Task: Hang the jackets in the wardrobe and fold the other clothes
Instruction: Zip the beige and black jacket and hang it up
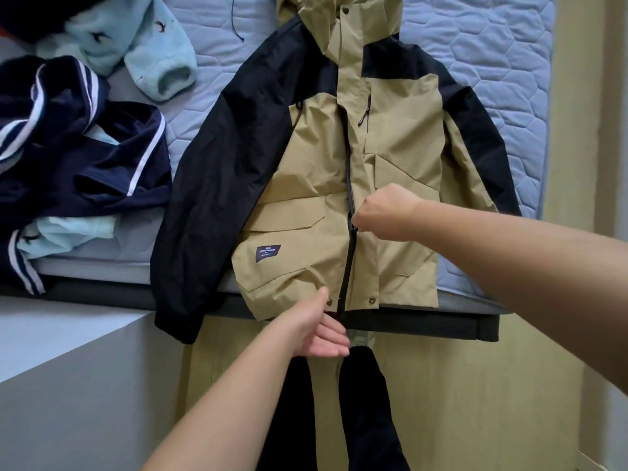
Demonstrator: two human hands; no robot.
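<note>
Tan and black, the jacket [316, 185] lies flat on the blue bed [475, 62], and its bottom edge hangs just over the bed's near edge. The right hand [384, 212] is closed and pinches the zip [348, 266] about halfway up, while the left hand [323, 331] grips the bottom edge beside the zip. Dark blue striped clothes [85, 158] and a light blue top [136, 39] lie to the left, close to one sleeve, with bare bed on the right.

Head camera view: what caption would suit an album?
Right hand pinches the zip pull of a tan-and-black hooded jacket on a blue quilted mattress; left hand holds its hem.
</note>
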